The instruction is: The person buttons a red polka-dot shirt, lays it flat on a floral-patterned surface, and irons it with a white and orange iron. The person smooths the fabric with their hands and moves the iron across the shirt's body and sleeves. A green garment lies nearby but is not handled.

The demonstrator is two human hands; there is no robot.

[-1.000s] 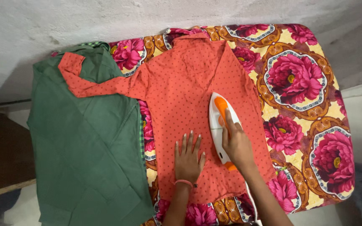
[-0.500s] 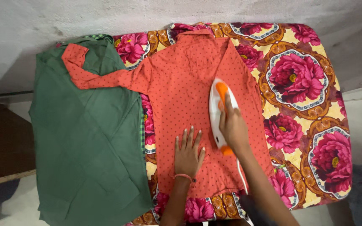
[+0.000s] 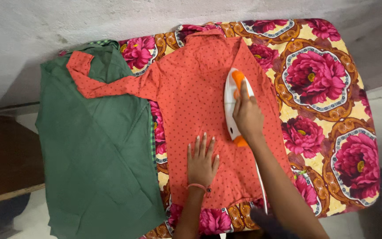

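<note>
Fingers (image 3: 244, 95) of the right hand (image 3: 247, 116) are wrapped around the orange handle of the white iron (image 3: 231, 95), with the forefinger stretched forward along the top of it. Opposite, the left hand (image 3: 202, 161) is released and grasps nothing: it lies flat, fingers spread, palm pressing the cloth just beside the iron's rear end, a pink band at the wrist.

Under both hands lies the red dotted shirt (image 3: 191, 97), spread face down on the flowered blanket (image 3: 328, 88) that covers the table. Its collar points away from the person, and one sleeve runs out to the left and lies across the green garment (image 3: 93, 155), which hangs over the table's left edge.

As I judge it, the work on the shirt is somewhere in the middle. The broad back panel looks fairly smooth where the iron stands, on the right half near the shoulder. The sleeve on the left is creased and folded at the cuff and looks untouched; the lower hem near the person is hard to judge.

Compared with a second ago, the iron has travelled up the shirt, away from the person and toward the collar, and the right arm has stretched out with it. The left hand has kept almost the same spot on the cloth
</note>
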